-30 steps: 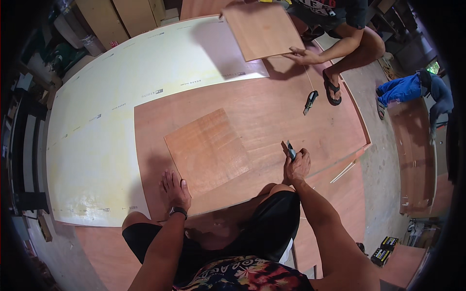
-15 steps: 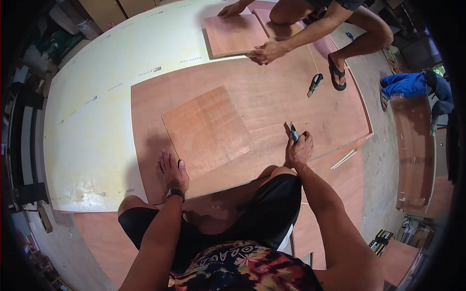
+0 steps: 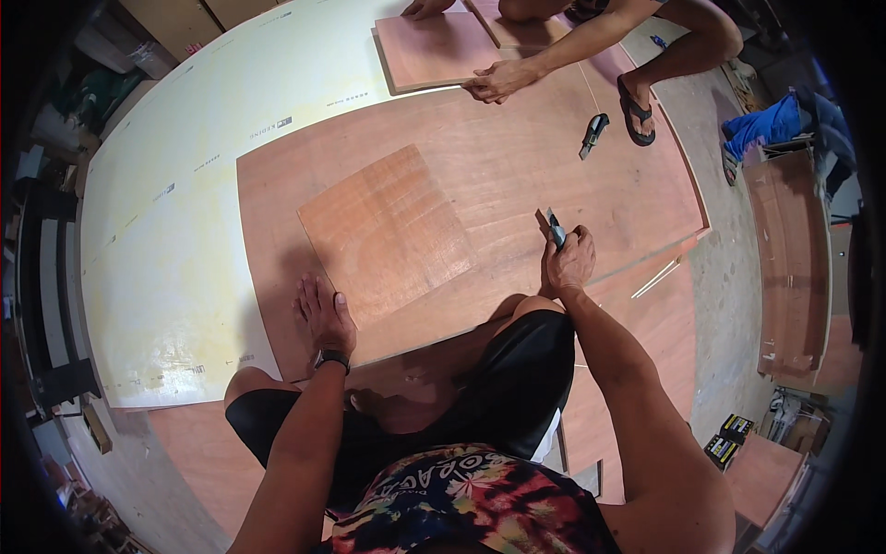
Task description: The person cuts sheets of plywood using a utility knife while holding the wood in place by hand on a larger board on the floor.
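Note:
My left hand [image 3: 326, 316] lies flat with its fingers apart, on the large reddish plywood sheet [image 3: 517, 166]. Its thumb reaches the near left edge of a smaller, roughly square plywood piece [image 3: 388, 231], which rests askew on that sheet. To the right of this piece, my right hand [image 3: 570, 260] is closed around a utility knife [image 3: 556, 229], its blade end pointing away from me and its shadow falling beside it. A second utility knife [image 3: 593, 136], black and grey, lies farther off on the sheet, with no hand on it.
A co-worker's hand [image 3: 501, 81] grips the edge of a plywood panel [image 3: 438, 51] at the far side. White printed sheeting [image 3: 166, 258] spreads to the left. Thin wooden strips [image 3: 655, 279] lie at the right. Beyond stand a long wooden panel [image 3: 784, 268] and another person in blue [image 3: 771, 126].
The whole scene sits slightly higher in the picture as my view shifts. Both my hands keep their places, the right one still holding the utility knife.

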{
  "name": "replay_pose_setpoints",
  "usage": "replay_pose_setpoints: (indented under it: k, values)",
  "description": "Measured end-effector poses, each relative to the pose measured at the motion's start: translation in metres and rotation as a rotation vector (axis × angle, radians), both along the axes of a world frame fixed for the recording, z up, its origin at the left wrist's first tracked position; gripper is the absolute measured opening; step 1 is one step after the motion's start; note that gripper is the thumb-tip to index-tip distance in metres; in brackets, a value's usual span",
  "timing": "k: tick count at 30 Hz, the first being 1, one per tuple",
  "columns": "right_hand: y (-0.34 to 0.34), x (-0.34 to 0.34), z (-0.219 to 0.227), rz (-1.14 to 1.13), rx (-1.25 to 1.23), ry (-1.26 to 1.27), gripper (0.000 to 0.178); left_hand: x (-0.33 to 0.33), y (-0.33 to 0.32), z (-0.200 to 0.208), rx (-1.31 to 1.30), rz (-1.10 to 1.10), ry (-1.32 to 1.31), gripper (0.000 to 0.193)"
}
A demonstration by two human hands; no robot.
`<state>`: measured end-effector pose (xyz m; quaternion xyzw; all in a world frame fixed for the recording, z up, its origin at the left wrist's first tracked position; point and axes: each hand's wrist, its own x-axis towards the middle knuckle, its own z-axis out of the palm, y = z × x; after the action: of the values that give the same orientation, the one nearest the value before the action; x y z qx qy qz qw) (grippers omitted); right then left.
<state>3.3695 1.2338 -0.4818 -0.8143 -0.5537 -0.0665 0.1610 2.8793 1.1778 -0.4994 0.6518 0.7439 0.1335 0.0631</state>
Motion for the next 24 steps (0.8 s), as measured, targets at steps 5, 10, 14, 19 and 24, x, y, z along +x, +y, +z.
replay_pose_setpoints:
  k: [5, 10, 14, 19, 24]
  values:
    - [-0.0005, 0.0013, 0.0007, 0.017, 0.0, -0.03, 0.033, 0.0003, 0.0011, -0.0004, 0.018, 0.004, -0.032, 0.063]
    - [0.0002, 0.0, 0.0017, -0.003, -0.022, 0.01, 0.032, 0.0, 0.0012, -0.0016, 0.027, -0.004, -0.033, 0.062]
    - [0.0006, -0.0014, 0.0033, -0.008, -0.029, 0.022, 0.032, -0.0008, 0.0011, -0.0019, 0.035, -0.006, -0.028, 0.062]
    - [-0.0003, -0.0015, 0.0034, 0.002, -0.021, 0.004, 0.032, -0.0016, 0.0009, -0.0015, 0.023, -0.009, -0.015, 0.061]
    - [-0.0005, 0.001, 0.0, 0.007, -0.015, 0.004, 0.032, 0.0001, 0.0009, -0.0004, 0.013, -0.001, -0.017, 0.062]
